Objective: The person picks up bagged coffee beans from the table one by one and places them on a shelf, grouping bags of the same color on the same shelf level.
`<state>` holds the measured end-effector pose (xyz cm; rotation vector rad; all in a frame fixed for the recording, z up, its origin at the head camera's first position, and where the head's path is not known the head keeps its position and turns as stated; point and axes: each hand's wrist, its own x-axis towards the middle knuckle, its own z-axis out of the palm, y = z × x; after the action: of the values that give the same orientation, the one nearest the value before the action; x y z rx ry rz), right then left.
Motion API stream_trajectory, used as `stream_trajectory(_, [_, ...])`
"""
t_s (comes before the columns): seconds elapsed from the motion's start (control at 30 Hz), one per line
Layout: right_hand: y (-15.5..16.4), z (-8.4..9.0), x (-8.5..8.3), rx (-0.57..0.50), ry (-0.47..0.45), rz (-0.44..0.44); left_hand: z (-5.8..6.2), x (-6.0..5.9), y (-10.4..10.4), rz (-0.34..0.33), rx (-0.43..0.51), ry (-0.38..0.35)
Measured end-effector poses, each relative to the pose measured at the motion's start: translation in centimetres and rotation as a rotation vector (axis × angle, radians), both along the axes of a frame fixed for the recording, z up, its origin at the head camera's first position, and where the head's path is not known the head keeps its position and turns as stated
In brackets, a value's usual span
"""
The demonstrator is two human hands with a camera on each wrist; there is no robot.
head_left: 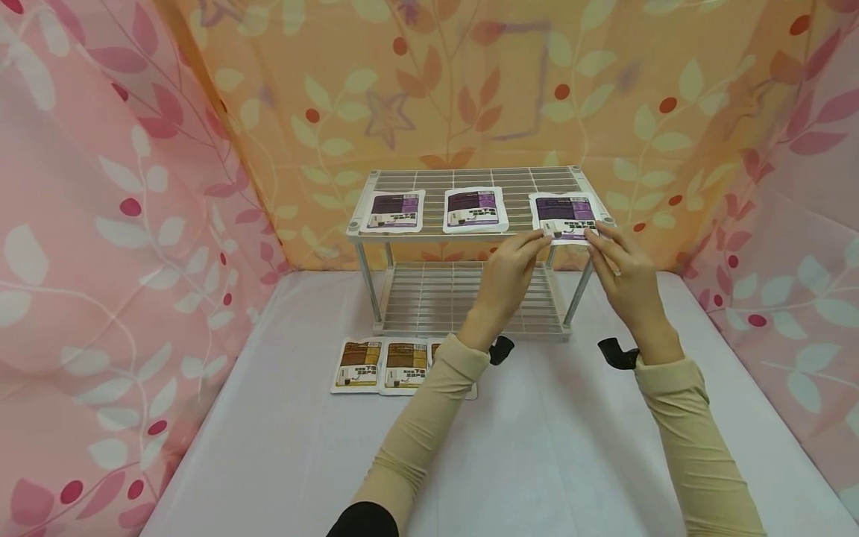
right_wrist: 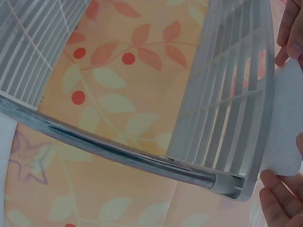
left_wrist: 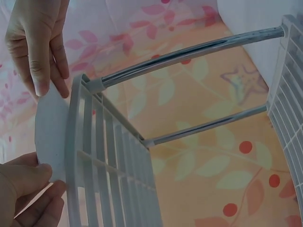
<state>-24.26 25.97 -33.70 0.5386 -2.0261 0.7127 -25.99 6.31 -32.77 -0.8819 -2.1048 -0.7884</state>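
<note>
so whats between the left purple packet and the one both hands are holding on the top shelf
One more purple packet lies flat mid-shelf, between the left packet and the held packet, apart from both. The head view shows it.

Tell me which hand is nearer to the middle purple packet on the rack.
Left. The left hand is just right of the middle purple packet; the right hand is farther right, beyond the rightmost packet.

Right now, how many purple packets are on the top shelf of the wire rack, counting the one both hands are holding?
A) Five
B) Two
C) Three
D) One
C: three purple packets lie in a row on the rack's top shelf, the left packet, the middle packet and the right packet, which the left hand and right hand pinch at its front edge.
</note>
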Motion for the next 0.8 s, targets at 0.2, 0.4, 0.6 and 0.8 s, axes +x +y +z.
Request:
stream_trajectory(0.2, [0.5, 0.5, -0.6, 0.016, -0.014, -0.021, 1.0, -0.3, 0.3, 0.067, -0.107, -0.012])
stream_trajectory(0.4, [0.8, 0.7, -1.2, 0.010, -0.009, -0.025, 1.8, -0.6, 0.7, 0.141, -0.211, -0.002])
stream_trajectory(0.6, [0.9, 1.2, -1.6, -0.002, -0.011, -0.019, 2.6, -0.9, 1.1, 0.204, -0.288, 0.003])
stream_trajectory(0.8, [1.1, 1.6, -2.0, 0.031, -0.031, -0.028, 3.0, -1.7, 1.4, 0.229, -0.325, 0.009])
